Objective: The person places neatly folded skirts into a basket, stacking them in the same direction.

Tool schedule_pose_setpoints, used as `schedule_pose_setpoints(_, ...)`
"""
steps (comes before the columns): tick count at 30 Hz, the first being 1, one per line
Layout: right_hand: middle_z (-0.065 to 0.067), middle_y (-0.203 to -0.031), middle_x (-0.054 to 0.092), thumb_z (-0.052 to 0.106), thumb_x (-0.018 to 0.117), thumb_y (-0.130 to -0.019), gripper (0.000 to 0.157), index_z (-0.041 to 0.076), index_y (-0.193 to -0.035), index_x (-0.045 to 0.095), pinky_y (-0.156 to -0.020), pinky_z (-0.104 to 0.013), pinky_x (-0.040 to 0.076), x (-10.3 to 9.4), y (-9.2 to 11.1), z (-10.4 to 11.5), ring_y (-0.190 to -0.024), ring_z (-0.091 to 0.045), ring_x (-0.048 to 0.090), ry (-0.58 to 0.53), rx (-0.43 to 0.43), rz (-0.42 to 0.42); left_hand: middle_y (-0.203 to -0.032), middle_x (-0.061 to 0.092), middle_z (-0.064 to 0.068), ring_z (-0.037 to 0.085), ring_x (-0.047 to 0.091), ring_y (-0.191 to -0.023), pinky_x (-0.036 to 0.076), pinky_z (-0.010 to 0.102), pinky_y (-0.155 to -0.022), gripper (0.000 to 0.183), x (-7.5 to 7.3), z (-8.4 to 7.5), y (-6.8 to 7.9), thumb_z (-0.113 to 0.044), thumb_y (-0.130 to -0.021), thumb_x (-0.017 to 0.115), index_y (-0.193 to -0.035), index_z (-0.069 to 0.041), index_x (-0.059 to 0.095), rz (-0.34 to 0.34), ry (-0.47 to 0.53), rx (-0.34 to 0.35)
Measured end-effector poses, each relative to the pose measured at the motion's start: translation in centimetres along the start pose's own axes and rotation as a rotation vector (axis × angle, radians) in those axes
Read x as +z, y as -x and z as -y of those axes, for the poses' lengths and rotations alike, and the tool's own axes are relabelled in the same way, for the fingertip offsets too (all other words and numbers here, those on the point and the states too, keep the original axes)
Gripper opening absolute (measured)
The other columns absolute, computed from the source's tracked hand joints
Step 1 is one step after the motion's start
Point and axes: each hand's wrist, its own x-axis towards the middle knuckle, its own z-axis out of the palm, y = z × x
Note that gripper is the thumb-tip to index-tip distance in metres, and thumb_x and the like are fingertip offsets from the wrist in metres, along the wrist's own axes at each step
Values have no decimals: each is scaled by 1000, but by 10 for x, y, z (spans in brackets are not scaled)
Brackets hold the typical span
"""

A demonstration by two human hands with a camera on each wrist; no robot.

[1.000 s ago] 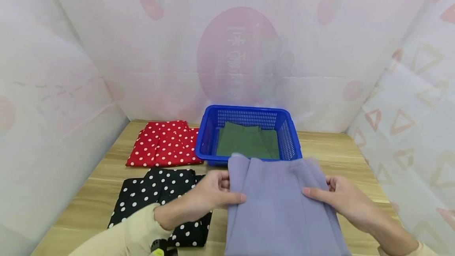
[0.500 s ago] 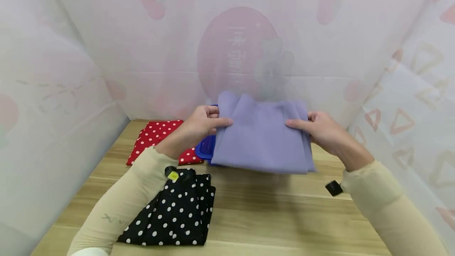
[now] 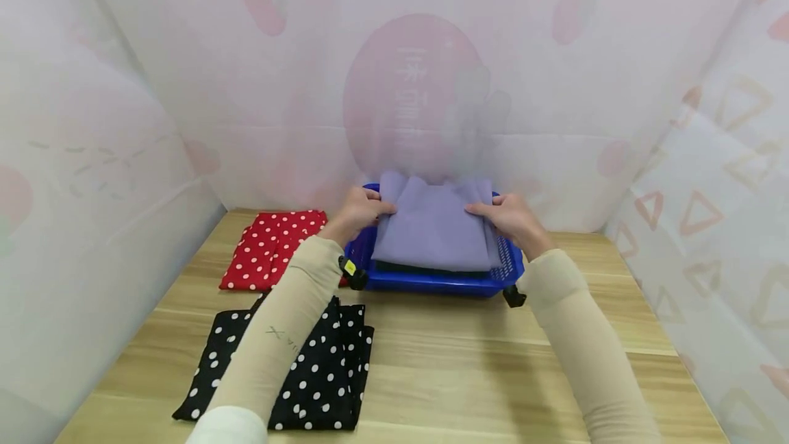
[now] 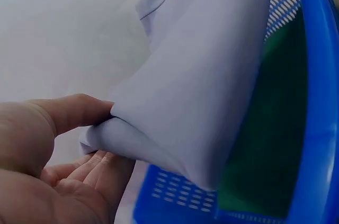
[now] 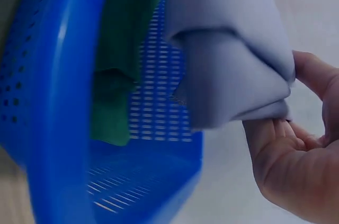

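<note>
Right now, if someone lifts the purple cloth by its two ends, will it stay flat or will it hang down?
It would probably sag: the purple cloth already bends softly over the blue basket between the left hand and right hand. It seems light, since thumb-and-finger pinches carry it. Its smooth surface may slip, so the folds could come open.

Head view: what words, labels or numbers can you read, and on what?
Pale characters in the pink circle on the back wall: too washed out to read.
Dark mark on the left sleeve: an "X" shows; the rest is too small.
Yellow tag at the left wrist: too small to read.
</note>
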Motion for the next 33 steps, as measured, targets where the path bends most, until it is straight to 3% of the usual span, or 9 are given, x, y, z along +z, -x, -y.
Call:
schedule_pose_setpoints(5,3,-70,50,40,74,-83,37,9,-85,54,-57,-26,48,13,-12,-17,-58,-10,48,26,36,-44,-85,55,4,14,53,-73,50,27,-62,22,9,20,-12,-14,-80,76,-88,-1,60,-63,-132,42)
schedule_pose_setpoints(9,0,-76,46,38,73,-84,36,8,-88,53,-58,-26,44,23,-18,-28,-64,-13,46,66,78,-67,-53,32,-4,12,34,-48,32,26,-44,44,15,32,-17,-11,-79,76,-56,-12,38,-100,-237,47)
schedule_pose_setpoints(12,-2,-91,47,39,71,-85,49,3,-116,59,-62,-26,43,30,-21,-35,-72,-14,47,121,98,-86,-48,23,-6,12,29,-44,30,26,-41,52,21,37,-18,-12,-79,75,-53,-15,30,-124,-344,28)
schedule_pose_setpoints(16,-1,-83,39,38,69,-87,45,3,-112,57,-58,-28,38,39,-25,-42,-66,-15,40,174,120,-111,-54,26,-3,15,39,-51,38,27,-46,48,28,41,-16,-14,-81,73,-57,-14,31,-152,-454,2)
schedule_pose_setpoints(18,-4,-84,49,36,68,-87,43,2,-111,57,-60,-30,44,43,-26,-44,-69,-15,44,197,115,-129,-61,36,0,18,48,-62,44,29,-52,38,29,43,-14,-13,-82,71,-63,-12,38,-165,-476,-11)
schedule_pose_setpoints(23,-16,-113,60,32,65,-90,43,-3,-115,60,-77,-37,53,47,-26,-48,-94,-23,56,288,85,-152,-95,59,11,25,57,-90,56,39,-77,23,30,47,-8,-15,-83,66,-98,-1,55,-169,-510,-21)
schedule_pose_setpoints(27,-6,-79,45,26,61,-90,26,7,-80,47,-55,-31,43,44,-23,-47,-71,-22,50,409,33,-194,-112,58,18,29,56,-99,54,42,-86,47,27,46,-4,-25,-86,63,-120,4,50,-111,-514,-26)
schedule_pose_setpoints(30,-13,-85,53,22,56,-91,22,0,-93,53,-60,-35,50,37,-17,-43,-78,-28,55,506,-59,-217,-120,54,19,29,53,-105,51,43,-91,61,21,42,0,-33,-89,61,-132,5,40,-58,-510,-16)
schedule_pose_setpoints(33,-29,-125,55,25,53,-95,50,-11,-129,45,-90,-49,54,27,-11,-36,-114,-41,57,571,-146,-203,-122,53,19,30,53,-107,51,45,-93,65,13,36,7,-36,-90,59,-135,5,38,-15,-546,69)
